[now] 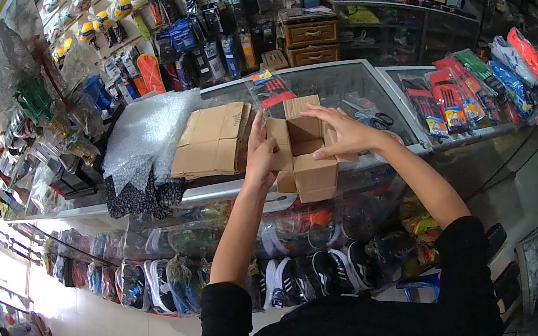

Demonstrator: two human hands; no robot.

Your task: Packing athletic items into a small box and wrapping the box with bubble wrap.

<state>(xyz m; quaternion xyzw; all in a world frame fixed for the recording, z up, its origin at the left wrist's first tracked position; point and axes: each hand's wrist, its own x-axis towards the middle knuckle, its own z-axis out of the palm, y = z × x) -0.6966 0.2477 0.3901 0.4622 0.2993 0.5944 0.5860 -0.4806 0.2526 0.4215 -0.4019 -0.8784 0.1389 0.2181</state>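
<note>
A small brown cardboard box (318, 181) is held upright over the front edge of a glass display counter (339, 76), its top flaps folded outward. Looking into it, I see bare cardboard walls. My left hand (261, 156) grips the flap on the left side, index finger pointing up. My right hand (343, 131) spans the right side, thumb over the near rim and fingers at the far rim. Left of the box lies a stack of flattened cardboard boxes (210, 137). Behind it is a plastic packet with red and black contents (272, 90).
Bubble wrap (150, 129) covers the counter's left part, near bagged trophies (33, 100). Black-handled scissors (379, 120) lie right of the box. Several packaged sports items (449, 95) are piled farther right. Rows of shoes (313, 275) stand below the counter.
</note>
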